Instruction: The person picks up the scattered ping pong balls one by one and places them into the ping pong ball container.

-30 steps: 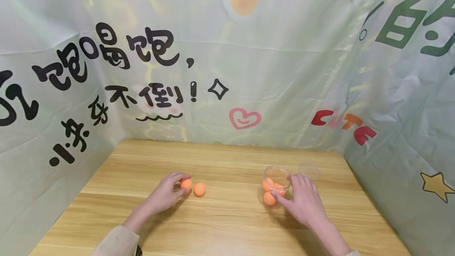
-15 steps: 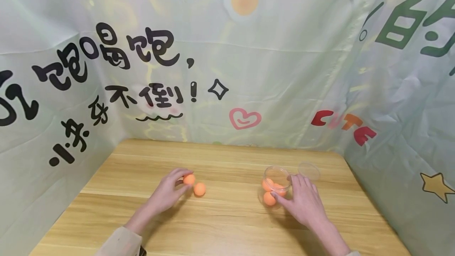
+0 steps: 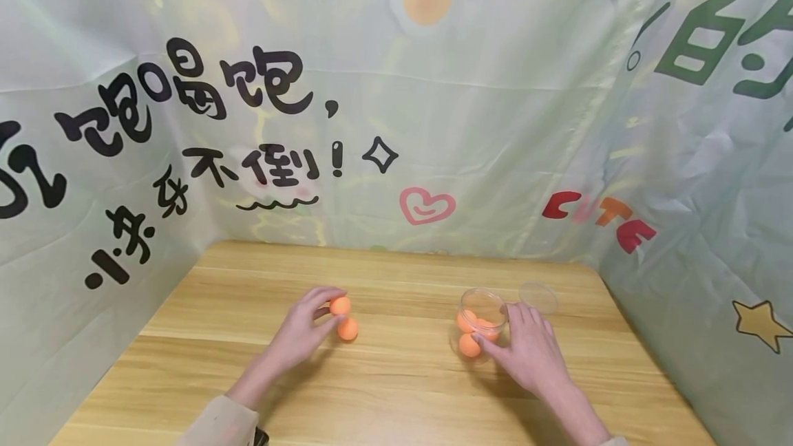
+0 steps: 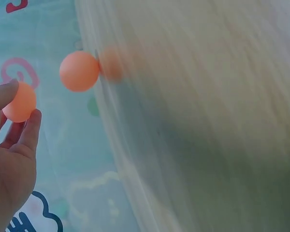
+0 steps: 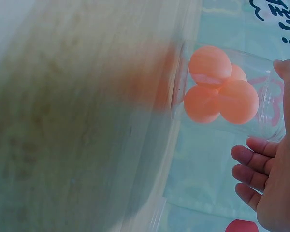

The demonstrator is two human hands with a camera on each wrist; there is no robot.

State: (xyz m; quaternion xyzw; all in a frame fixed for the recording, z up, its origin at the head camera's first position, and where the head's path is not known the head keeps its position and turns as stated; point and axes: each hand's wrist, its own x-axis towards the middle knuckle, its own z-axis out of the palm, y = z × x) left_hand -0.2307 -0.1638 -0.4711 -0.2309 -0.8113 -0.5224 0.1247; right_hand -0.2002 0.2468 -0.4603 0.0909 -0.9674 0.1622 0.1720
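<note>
My left hand (image 3: 303, 325) pinches an orange ping-pong ball (image 3: 340, 305) between thumb and fingers. The left wrist view has this held ball (image 4: 20, 102) raised off the table. Just below it in the head view, a second orange ball (image 3: 348, 330) rests on the tabletop, partly covered by the thumb tip. To the right stands a clear round plastic jar (image 3: 484, 300) with no lid on. Several orange balls (image 5: 239, 102) lie piled in its bottom. With thumb and fingers, my right hand (image 3: 529, 349) holds the jar near its rim.
Behind the right hand, a clear round lid (image 3: 539, 297) lies on the wooden table (image 3: 396, 391). Printed cloth (image 3: 483, 122) hangs along the back and both sides of the table.
My left hand has lifted its ball slightly and shifted right and farther back, past the ball resting on the table. The right hand and jar have stayed put.
</note>
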